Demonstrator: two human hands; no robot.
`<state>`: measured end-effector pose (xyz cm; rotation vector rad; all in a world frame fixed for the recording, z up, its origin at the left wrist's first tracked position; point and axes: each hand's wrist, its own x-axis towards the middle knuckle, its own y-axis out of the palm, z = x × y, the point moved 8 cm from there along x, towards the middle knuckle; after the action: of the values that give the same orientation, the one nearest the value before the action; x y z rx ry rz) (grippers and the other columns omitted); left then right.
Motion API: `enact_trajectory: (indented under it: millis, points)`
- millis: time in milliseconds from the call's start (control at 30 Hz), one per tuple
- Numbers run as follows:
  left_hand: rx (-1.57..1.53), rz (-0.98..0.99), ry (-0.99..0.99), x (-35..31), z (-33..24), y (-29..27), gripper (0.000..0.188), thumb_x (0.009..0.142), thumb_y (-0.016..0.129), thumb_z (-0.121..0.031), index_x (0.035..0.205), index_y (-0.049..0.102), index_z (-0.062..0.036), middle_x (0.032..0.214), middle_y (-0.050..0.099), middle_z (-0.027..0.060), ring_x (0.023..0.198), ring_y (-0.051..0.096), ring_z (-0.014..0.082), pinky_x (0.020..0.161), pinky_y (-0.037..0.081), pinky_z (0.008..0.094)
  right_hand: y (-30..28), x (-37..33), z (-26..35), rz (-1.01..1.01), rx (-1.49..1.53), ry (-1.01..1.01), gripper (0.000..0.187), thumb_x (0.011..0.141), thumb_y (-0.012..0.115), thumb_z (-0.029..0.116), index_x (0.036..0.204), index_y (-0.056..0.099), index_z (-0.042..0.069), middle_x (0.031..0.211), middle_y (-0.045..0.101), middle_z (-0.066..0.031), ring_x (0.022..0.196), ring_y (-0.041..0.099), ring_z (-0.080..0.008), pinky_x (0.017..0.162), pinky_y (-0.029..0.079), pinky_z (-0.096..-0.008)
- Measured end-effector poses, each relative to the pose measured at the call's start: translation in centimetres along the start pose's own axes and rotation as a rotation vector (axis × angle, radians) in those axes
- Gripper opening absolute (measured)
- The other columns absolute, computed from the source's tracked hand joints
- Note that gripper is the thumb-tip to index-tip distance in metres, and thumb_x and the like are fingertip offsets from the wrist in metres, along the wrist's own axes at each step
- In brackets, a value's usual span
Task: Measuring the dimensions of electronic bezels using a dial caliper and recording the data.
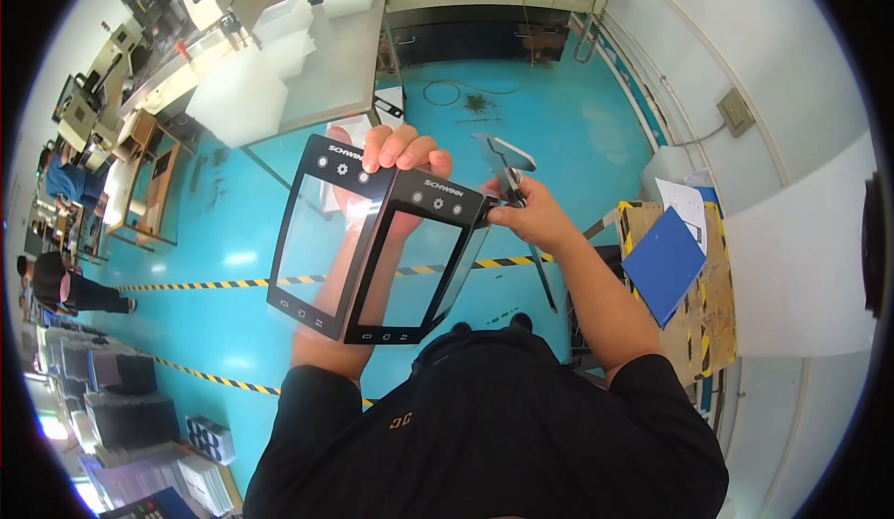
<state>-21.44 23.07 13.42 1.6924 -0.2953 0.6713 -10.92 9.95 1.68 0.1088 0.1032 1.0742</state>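
Observation:
My left hand (402, 152) holds up clear panels (372, 240) with black frames, fanned apart, its fingers curled over their top edge. Through the clear middle I see my left forearm. My right hand (529, 214) is at the right top corner of the panels and pinches a thin clear film (503, 161) that stands up from that corner. Both hands are raised in front of my chest, above a blue floor.
A grey table (335, 72) with white foam blocks stands ahead at left. A cardboard box (708, 286) with a blue folder (661, 263) lies at right. Yellow-black tape (186, 284) crosses the floor. Other people stand at far left. Stacked trays lie at lower left.

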Motion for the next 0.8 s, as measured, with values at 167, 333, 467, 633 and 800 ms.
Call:
enact_trajectory:
  millis: [167,333,467,633,800]
  points:
    - [0.067,-0.072,0.066,-0.4,-1.5,-1.3,0.053,0.097,0.049,-0.055,0.069,0.052,-0.0109,0.081,0.053,0.0014,0.086,0.053,0.0189,0.107,0.038,0.049,-2.0,-1.1,-0.5,-0.004,-0.162,0.136,0.035,0.082,0.08,0.026,0.106,0.064,0.005,0.091,0.065,-0.0021,0.079,0.057,-0.0092,0.07,0.044,-0.0257]
    - [0.281,-0.425,0.099,-2.8,-5.1,-7.9,0.058,0.094,0.041,-0.067,0.073,0.053,-0.0138,0.097,0.064,0.0044,0.108,0.059,0.0232,0.11,0.036,0.0539,-2.8,-2.0,-0.3,-0.011,-0.26,0.191,0.029,0.085,0.078,0.027,0.098,0.064,0.005,0.075,0.06,0.0018,0.055,0.047,-0.0041,0.048,0.035,-0.0216]
    - [0.163,-0.628,-0.071,-12.5,-3.8,-14.7,0.068,0.091,0.04,-0.072,0.116,0.049,-0.0093,0.129,0.056,0.017,0.125,0.05,0.0379,0.104,0.038,0.0632,-3.7,-3.3,0.4,-0.173,-0.116,0.269,0.026,0.086,0.076,0.025,0.093,0.063,0.004,0.068,0.056,0.0016,0.041,0.039,-0.0037,0.036,0.026,-0.0216]
    - [-0.309,-0.441,-0.21,-22.6,0.0,-13.7,0.1,0.089,0.031,-0.081,0.158,0.016,-0.0101,0.156,0.028,0.0269,0.135,0.037,0.0523,0.103,0.036,0.0683,-5.8,-3.7,0.5,-0.266,-0.097,0.241,0.024,0.086,0.076,0.025,0.091,0.063,0.005,0.065,0.055,0.0015,0.04,0.039,-0.0036,0.035,0.027,-0.0208]
    - [0.123,-0.337,-0.22,-25.3,-2.4,-9.9,0.085,0.096,0.042,-0.065,0.157,0.017,-0.0105,0.159,0.021,0.0282,0.143,0.026,0.0524,0.108,0.03,0.0691,-6.8,-4.4,1.0,-0.324,-0.076,0.275,0.023,0.084,0.078,0.02,0.094,0.065,0.004,0.072,0.06,-0.0003,0.045,0.044,-0.0041,0.037,0.029,-0.0218]
